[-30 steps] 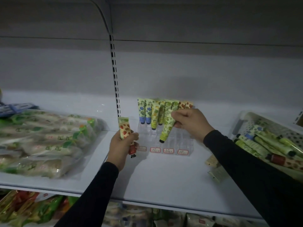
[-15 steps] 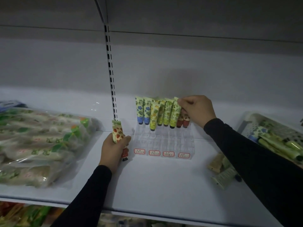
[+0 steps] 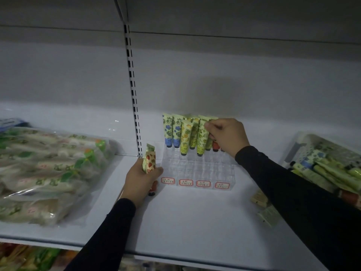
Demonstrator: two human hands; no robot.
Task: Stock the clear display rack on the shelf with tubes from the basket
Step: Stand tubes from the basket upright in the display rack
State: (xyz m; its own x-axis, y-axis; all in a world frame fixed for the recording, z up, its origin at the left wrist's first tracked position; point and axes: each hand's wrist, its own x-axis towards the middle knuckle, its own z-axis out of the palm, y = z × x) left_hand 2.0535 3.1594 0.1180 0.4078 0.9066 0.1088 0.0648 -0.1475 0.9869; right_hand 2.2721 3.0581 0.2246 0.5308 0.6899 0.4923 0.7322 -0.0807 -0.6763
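The clear display rack stands on the white shelf, with red-framed labels along its front. Several patterned tubes stand in its back rows, blue-capped ones at the left. My right hand pinches the top of a green tube standing in the rack's second row. My left hand holds two tubes just left of the rack; the front one is a strawberry-patterned tube with a red cap pointing down. The basket of tubes sits at the far right.
A large clear bag of packaged goods fills the shelf's left part. A slotted upright runs up the back wall. A few small packets lie on the shelf by my right forearm. More goods show on the shelf below.
My right hand carried the green tube from in front of the rack into it and now holds its top there. My left hand stayed beside the rack with its tubes.
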